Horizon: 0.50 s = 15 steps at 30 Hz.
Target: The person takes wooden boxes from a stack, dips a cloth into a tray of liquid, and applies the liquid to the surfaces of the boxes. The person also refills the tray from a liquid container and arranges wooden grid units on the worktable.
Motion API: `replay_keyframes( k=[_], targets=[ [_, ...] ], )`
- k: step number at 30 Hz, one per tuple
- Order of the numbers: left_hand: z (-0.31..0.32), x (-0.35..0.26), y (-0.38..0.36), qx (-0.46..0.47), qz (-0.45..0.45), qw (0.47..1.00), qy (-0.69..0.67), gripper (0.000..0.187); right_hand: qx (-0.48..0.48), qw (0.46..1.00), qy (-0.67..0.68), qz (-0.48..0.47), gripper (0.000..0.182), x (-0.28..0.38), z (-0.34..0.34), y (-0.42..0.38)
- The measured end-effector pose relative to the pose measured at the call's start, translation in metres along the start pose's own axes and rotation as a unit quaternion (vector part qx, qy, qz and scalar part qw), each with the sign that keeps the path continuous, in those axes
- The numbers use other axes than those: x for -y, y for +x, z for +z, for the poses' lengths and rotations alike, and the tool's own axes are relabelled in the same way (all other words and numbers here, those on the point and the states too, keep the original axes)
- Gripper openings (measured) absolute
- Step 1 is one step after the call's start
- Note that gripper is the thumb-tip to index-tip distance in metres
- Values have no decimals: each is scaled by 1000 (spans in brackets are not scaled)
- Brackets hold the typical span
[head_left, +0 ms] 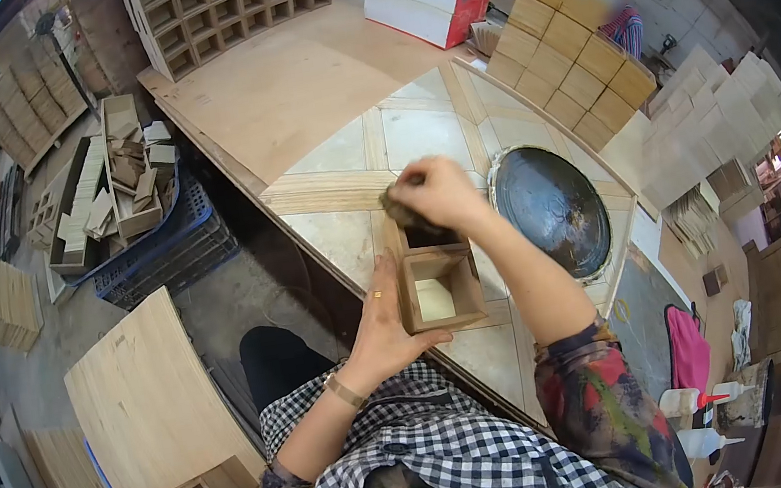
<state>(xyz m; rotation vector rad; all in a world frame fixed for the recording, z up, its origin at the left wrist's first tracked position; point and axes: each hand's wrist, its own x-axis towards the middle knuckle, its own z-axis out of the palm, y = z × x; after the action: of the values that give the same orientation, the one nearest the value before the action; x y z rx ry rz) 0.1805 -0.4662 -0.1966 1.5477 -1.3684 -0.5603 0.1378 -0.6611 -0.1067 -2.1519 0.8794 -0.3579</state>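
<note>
Left hand [384, 325] against wooden box [440, 287], right hand [438, 193] just beyond it.

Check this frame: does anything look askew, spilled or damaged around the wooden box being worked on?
Nothing stands out at the wooden box: it sits square on the workbench, left hand steadying it, right hand holding a dark pad above. Only the blue crate holds wood offcuts jumbled loosely.

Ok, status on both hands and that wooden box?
Left hand steadies wooden box on table. Right hand grips dark pad at box's far edge. Round black tray beside, apart.
</note>
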Motion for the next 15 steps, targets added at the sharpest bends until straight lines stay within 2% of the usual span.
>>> replay_keyframes(
  k=[2,3,4,5,6,8,11,12,14,15],
  targets=[
    [1,-2,3,2,6,1000,4,118,-37,991,-124,-37,27,7,13,-15],
    [6,4,2,-2,10,1000,12,117,-15,985,-158,-63,28,14,10,-28],
    [9,7,1,-4,14,1000,19,116,34,984,-171,-48,27,23,4,-47],
    [5,3,5,-2,37,999,-2,115,14,972,-203,-119,25,13,6,-64],
    [5,0,4,-1,34,999,-6,114,43,971,-189,-137,25,10,3,-81],
    [4,-2,4,1,33,999,-15,113,181,962,-180,-101,21,11,-12,-111],
    [5,-1,3,6,29,1000,10,114,120,989,-10,-82,17,-12,-39,-114],
    [5,-1,3,6,28,999,19,115,45,999,19,-21,13,-6,-46,-115],
    [5,-3,3,5,25,1000,18,116,-63,996,56,-5,19,-12,-52,-105],
    [5,-4,3,7,25,999,18,116,-106,994,-21,-28,23,-18,-52,-95]
  ],
)
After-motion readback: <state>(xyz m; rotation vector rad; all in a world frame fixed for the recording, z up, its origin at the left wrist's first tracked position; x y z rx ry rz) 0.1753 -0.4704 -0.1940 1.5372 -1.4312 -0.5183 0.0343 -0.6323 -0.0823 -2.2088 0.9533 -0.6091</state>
